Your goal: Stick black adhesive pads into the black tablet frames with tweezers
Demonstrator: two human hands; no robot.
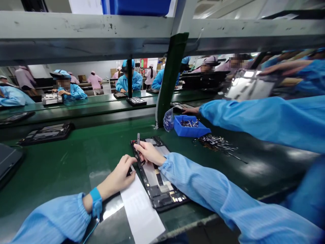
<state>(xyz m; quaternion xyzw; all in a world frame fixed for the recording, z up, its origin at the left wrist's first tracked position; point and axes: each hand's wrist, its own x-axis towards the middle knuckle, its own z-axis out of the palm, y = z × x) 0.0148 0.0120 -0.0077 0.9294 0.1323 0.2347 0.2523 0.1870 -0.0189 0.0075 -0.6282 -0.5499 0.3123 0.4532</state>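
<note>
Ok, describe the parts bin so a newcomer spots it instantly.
On the green workbench, look past the dark device frame to the dark green post. At its foot sits a small blue bin of metal parts, the only blue container there, a clear bag beside it.

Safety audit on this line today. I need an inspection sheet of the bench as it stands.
Surface: green conveyor belt, running past the person.
Job's things: open tablet-style device, lying on the belt; white paper sheet alongside it.
Clutter: loose screws scattered on the belt, beside a blue plastic bin of screws; clear plastic bag next to the bin.
Hands: right hand holds a small dark tool over the device; left hand at its edge, wearing a blue wrist strap.
Cables: thin blue cord below the strap.
Surroundings: co-worker's sleeved arm reaching in beyond the bin; more workers in blue smocks along the far belt.
</note>
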